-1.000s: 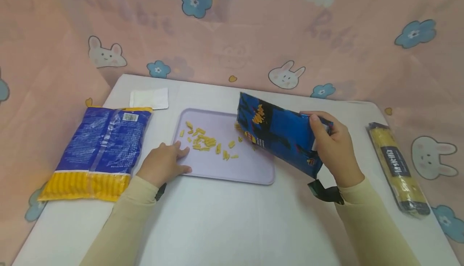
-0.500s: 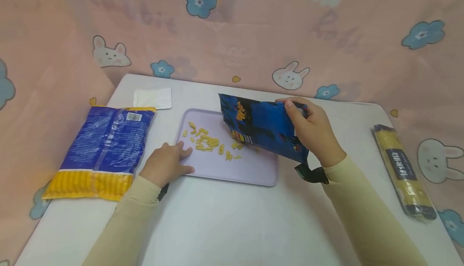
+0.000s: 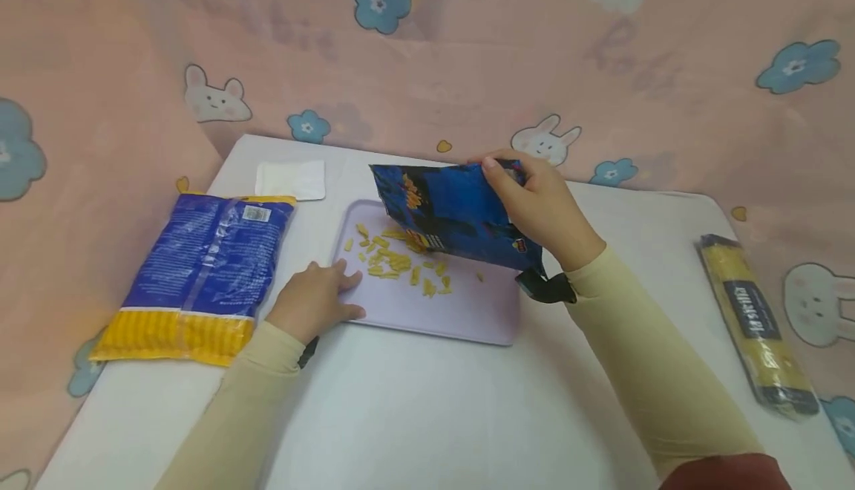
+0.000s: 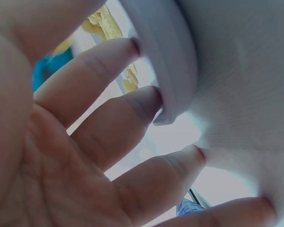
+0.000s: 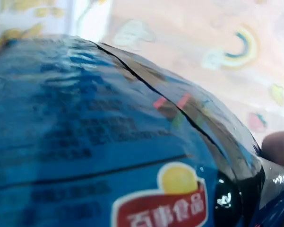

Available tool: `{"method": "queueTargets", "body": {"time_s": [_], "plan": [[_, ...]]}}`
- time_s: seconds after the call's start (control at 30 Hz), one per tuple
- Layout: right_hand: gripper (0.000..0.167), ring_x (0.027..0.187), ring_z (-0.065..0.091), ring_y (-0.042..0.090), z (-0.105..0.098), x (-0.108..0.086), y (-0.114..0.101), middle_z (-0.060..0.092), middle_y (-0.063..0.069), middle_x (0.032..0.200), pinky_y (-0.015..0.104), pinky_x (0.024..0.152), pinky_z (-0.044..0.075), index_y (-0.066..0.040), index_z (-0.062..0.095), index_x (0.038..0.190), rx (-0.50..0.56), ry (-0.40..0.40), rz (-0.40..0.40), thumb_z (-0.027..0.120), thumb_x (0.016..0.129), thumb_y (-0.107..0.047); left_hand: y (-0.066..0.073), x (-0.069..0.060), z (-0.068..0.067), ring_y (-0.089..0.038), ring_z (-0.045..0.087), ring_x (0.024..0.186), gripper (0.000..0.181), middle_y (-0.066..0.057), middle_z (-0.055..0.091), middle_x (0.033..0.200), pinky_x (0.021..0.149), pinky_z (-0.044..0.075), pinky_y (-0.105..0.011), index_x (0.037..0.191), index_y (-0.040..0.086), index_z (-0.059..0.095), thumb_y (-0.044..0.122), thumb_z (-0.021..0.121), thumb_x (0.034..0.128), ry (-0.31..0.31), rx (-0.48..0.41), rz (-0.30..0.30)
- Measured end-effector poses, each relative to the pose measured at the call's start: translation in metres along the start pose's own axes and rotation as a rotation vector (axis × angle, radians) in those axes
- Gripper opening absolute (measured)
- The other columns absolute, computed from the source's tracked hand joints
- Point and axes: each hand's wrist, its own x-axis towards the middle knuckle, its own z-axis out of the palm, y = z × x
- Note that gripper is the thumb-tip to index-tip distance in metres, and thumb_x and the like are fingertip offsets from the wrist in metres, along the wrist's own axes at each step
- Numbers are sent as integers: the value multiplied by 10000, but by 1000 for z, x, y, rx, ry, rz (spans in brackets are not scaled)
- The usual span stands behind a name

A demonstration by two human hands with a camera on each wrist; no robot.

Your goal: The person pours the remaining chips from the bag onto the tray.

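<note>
My right hand (image 3: 544,204) grips the closed end of a dark blue snack bag (image 3: 454,211), thumb on the near face. The bag is tilted, its mouth low over a pale purple tray (image 3: 467,323). Yellow crinkled snack pieces (image 3: 394,260) lie scattered on the tray, with some at the bag's mouth. At the tray's left edge, my left hand (image 3: 314,297) touches the rim with its fingertips. In the left wrist view its extended fingers (image 4: 104,66) meet the rim and the table cloth. The right wrist view is mostly filled by the bag's printed back (image 5: 85,127).
A large blue and yellow bag (image 3: 200,275) lies left of the tray, near a small white packet (image 3: 290,180). On the far right lies a long clear pack of yellow noodles (image 3: 755,319). A pink printed cloth (image 3: 427,52) rises behind the white table (image 3: 427,408).
My right hand has carried the snack bag leftward over the tray, and its back end is raised. More pieces lie on the tray below its mouth. The left hand stays at the rim.
</note>
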Motion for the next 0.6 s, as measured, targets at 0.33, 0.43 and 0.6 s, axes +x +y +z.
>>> {"method": "queueTargets", "body": {"time_s": [0.33,0.43,0.6], "plan": [[498,1136,538,329,-30,-35,18,622,157,1112,532,962,448,-187,666,1445,-47,0,36,469,1116,-506,3,-2,-3,-620,432,1392,645,-239,490,1568,1101,420,-694,1445,104,652,355,871,893,0,21,3],[497,935,564,348,-40,-49,25,578,180,927,474,784,459,-200,652,1457,-72,-7,54,459,1119,-508,2,-3,-4,-618,415,1406,643,-233,482,1575,1110,407,-697,1449,109,648,352,868,896,-1,15,-4],[494,1207,555,418,-51,-67,32,618,230,1316,654,963,507,-171,637,1469,-36,-40,85,445,1131,-476,1,-3,-5,-615,387,1426,646,-233,468,1585,1132,375,-703,1455,109,640,348,865,900,-9,1,-15]]}}
